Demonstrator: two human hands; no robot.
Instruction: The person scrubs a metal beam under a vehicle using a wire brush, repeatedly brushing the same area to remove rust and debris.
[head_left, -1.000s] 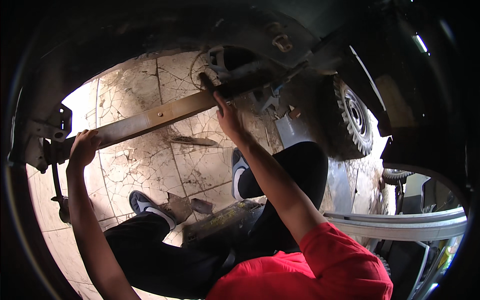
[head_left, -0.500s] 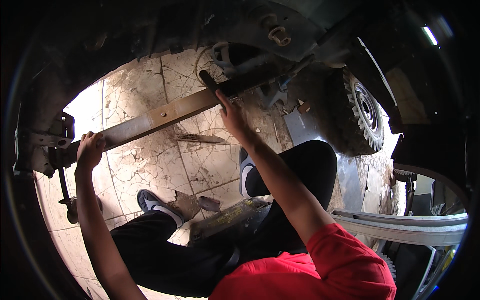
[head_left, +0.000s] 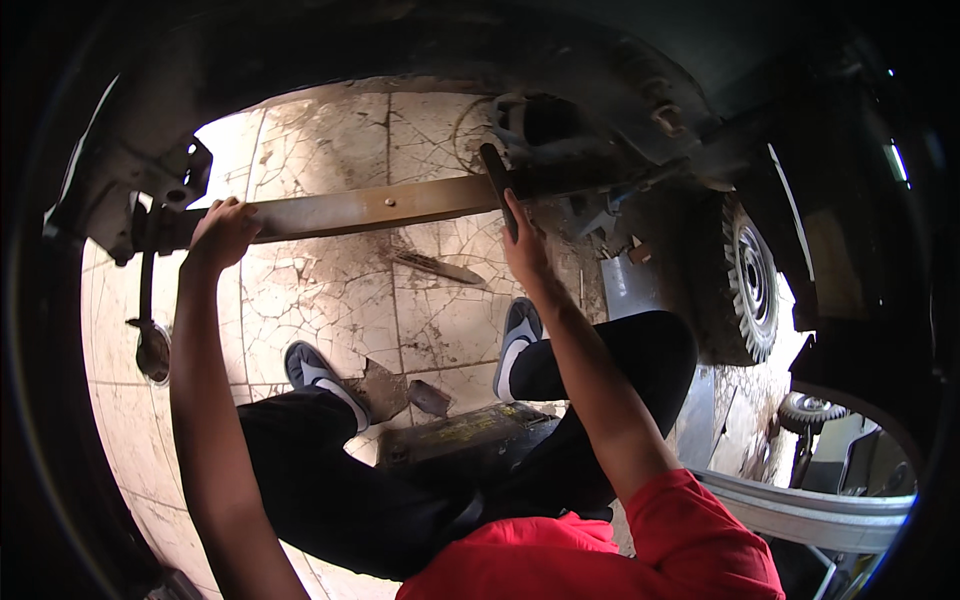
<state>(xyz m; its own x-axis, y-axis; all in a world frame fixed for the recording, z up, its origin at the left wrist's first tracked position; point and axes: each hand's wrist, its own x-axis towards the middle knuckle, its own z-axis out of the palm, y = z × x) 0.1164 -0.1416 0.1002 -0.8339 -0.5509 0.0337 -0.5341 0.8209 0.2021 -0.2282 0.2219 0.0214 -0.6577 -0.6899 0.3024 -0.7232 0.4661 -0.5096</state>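
Note:
A long flat steel bar that looks like a leaf spring [head_left: 345,210], with a small round stud at its middle, runs across in front of me. Near its left end, my left hand [head_left: 226,232] is closed over it with fingers curled on its upper face. My right hand [head_left: 527,250] is closed on a dark, narrow flat bar [head_left: 496,176]. One finger lies along that bar, which crosses the leaf spring towards its right part; whether the two touch, I cannot tell. The leaf spring's right end disappears into shadow. At its left end is a dark metal bracket [head_left: 185,185].
Dark vehicle underbody surrounds me above and at the sides. A treaded wheel [head_left: 752,280] stands at right. On the cracked tile floor [head_left: 300,300] lie a splintered wood piece [head_left: 438,266], a dark chunk [head_left: 428,398] and a flat dark box [head_left: 465,435] between my legs. Silvery rails [head_left: 800,510] sit lower right.
The view has turned, so the scene sits further right and the leaf spring looks more level. Both hands keep their holds on the leaf spring and the dark flat bar.

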